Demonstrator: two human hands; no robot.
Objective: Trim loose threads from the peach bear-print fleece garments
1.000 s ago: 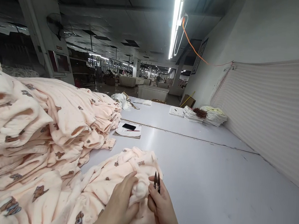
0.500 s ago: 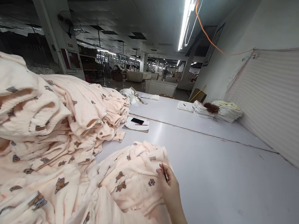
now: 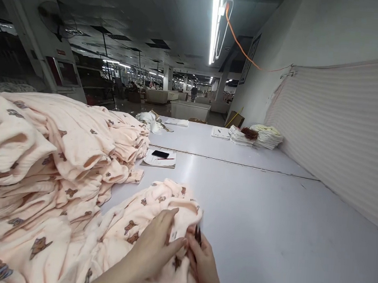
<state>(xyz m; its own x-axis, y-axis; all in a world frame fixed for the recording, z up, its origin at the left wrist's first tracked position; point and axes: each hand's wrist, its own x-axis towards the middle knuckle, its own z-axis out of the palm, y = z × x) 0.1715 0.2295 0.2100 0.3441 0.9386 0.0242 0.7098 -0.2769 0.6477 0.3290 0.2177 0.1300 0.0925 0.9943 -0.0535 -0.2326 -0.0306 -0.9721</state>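
Note:
A pale pink plush garment printed with small brown bears lies bunched on the table in front of me. My left hand lies over its near side, thumb and fingers gripping the cloth near an open edge. Close beside it, my right hand is closed around small dark thread snips, whose points stick up past the fingers. The right fingertips also touch the cloth edge. Cloth and fingers hide most of the snips' handle.
A large heap of similar pink garments fills the left. On the white table lie papers with a black phone and a red pen. Folded white cloth stacks sit at the back right, beside a striped curtain.
My left hand has come into view and taken hold of the garment. My right hand has moved lower and left in view, beside it. The whole view has shifted to the right.

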